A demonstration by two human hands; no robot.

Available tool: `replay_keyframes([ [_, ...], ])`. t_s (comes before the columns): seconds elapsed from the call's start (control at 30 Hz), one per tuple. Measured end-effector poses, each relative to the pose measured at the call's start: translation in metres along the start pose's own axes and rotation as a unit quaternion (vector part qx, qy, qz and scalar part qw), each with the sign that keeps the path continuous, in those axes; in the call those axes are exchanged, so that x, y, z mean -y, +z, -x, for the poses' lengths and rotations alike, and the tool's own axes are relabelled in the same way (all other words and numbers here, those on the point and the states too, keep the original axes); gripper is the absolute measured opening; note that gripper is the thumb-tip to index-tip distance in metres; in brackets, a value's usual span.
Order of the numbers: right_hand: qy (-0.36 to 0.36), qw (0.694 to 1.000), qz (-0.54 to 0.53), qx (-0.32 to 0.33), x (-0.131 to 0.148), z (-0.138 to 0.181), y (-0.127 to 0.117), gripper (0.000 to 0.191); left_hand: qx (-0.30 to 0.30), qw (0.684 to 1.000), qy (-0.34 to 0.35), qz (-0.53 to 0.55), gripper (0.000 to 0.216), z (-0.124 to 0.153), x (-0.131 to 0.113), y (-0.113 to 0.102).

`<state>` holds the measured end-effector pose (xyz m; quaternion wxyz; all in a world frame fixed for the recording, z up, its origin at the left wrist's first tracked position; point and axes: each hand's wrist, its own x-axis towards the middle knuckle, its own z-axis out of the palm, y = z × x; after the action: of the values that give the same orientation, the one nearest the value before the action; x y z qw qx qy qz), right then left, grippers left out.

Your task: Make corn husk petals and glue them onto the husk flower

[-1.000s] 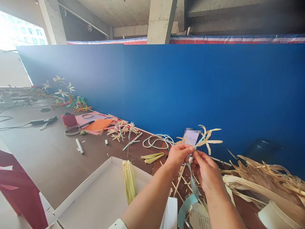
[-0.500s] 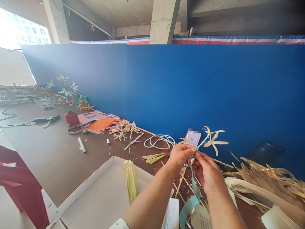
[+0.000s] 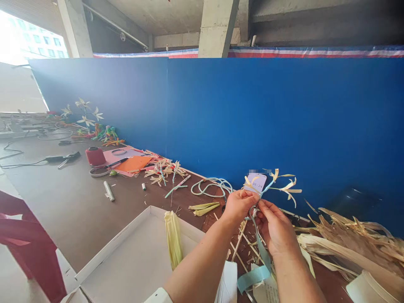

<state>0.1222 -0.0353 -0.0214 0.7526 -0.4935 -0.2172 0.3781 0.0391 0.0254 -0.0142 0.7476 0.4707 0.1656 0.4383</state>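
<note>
At the right of centre, my left hand (image 3: 241, 207) pinches the pale-blue wrapped stem of a husk flower (image 3: 288, 188). Its cream petals spread up and to the right, with more petals to the left of the stem. My right hand (image 3: 274, 227) is closed in a pinch beside the left fingertips, where a light blue tape (image 3: 255, 276) meets the stem. From there the tape hangs down in a loose curl. A phone (image 3: 255, 182) showing a clock stands just behind the flower. My fingers hide the lower stem.
A white box tray (image 3: 126, 256) holds a yellow-green corn husk (image 3: 173, 240). Dry husks (image 3: 350, 240) and a white cup (image 3: 368, 288) lie at right. Coiled tubing (image 3: 211, 188), finished flowers (image 3: 167, 170) and a red thread spool (image 3: 95, 156) line the table before a blue partition (image 3: 284, 105).
The flower has turned about its stem, so its petals sit at different angles. The hanging tape has twisted and its lower end has shifted. Both hands stay in nearly the same place.
</note>
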Motion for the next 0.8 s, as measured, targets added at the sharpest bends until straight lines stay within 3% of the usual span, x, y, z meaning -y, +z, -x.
replay_keyframes([
  [0.27, -0.017, 1.0, 0.007, -0.001, 0.0, -0.002, 0.0, 0.047, 0.0, 1.0, 0.001, 0.0, 0.042, -0.002, 0.004, -0.001],
  [0.4, -0.007, 0.999, -0.001, -0.032, 0.0, -0.006, -0.001, 0.046, 0.008, 1.0, -0.006, 0.023, 0.044, -0.004, 0.01, 0.0],
  [0.8, -0.02, 0.999, -0.022, -0.023, -0.003, -0.01, -0.006, 0.033, -0.001, 0.998, -0.067, 0.021, 0.037, -0.002, 0.009, 0.002],
])
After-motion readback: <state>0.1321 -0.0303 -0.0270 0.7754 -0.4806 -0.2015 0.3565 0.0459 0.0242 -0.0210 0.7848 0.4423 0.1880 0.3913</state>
